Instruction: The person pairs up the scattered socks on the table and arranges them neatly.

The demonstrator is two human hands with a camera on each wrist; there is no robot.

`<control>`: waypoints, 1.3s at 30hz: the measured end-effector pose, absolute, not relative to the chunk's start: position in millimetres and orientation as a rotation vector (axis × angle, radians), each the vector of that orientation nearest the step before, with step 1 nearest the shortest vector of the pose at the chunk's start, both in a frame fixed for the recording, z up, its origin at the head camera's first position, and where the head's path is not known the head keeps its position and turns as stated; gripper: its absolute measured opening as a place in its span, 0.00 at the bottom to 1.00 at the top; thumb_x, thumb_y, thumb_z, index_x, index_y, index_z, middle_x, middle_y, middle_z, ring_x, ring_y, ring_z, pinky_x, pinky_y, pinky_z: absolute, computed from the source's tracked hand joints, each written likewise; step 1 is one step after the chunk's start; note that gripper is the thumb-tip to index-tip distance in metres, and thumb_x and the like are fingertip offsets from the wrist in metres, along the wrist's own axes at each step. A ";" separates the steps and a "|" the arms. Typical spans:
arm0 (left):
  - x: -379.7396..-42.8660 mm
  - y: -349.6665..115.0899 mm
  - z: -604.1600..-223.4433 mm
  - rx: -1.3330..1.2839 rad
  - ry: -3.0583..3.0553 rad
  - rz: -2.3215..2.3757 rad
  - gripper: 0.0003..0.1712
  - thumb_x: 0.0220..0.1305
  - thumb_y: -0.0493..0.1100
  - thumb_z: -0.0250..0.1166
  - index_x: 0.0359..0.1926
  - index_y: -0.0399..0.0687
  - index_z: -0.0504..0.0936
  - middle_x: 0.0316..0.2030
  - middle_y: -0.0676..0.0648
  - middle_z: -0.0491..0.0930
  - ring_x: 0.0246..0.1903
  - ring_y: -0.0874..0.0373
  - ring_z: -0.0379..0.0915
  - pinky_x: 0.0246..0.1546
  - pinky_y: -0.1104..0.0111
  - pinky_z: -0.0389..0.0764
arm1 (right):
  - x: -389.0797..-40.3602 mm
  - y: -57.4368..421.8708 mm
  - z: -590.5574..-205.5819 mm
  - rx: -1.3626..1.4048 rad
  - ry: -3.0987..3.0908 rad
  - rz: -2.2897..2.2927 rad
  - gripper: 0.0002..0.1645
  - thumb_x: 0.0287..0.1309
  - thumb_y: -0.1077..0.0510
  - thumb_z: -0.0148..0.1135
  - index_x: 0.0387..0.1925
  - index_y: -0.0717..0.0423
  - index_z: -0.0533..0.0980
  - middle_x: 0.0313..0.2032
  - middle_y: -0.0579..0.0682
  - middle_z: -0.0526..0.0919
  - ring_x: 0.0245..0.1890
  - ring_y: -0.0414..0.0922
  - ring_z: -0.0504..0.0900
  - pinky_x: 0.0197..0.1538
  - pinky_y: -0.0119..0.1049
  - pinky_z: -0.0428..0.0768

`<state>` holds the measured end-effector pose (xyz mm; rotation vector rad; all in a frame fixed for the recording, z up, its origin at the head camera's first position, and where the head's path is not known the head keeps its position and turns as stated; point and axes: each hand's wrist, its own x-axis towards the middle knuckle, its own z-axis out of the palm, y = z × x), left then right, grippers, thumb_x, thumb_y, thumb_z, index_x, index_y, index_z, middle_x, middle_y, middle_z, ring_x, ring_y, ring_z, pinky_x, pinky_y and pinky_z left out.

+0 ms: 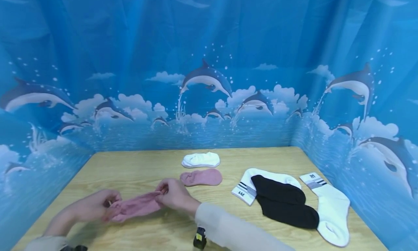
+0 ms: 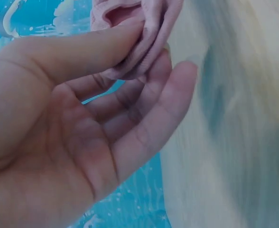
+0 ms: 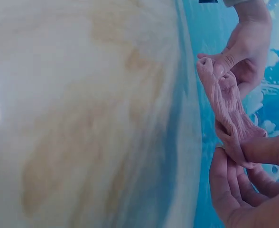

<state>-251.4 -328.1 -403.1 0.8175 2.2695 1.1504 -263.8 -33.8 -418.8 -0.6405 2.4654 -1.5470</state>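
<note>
1. A blue dolphin-print curtain walls in the back and both sides of the wood-grain desk.
2. On the desk's right, two black socks lie between a white crew sock that they partly cover and another white crew sock at the far right.
3. The person's right hand reaches in from the lower right, its pale sleeve slanting leftward; the left hand comes from the lower left, wrist bent inward.
4. Between them, above the desk's near left part, hangs a pink low-cut sock, its long axis running from hand to hand and rising toward the right. Each hand pinches one end between thumb and fingers, so neither is nearer; the left hand's outer fingers are only loosely bent.
5. A matching pink sock lies flat just beyond the right hand, the nearer one, with white low-cut socks behind it.
</note>
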 end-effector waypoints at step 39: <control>-286.6 -225.2 -377.8 0.708 2.602 1.114 0.04 0.66 0.32 0.66 0.39 0.37 0.78 0.33 0.45 0.82 0.28 0.58 0.80 0.27 0.67 0.84 | -299.7 49.4 -401.9 -0.443 2.617 -1.477 0.07 0.55 0.62 0.75 0.36 0.59 0.85 0.30 0.50 0.86 0.29 0.39 0.79 0.33 0.28 0.80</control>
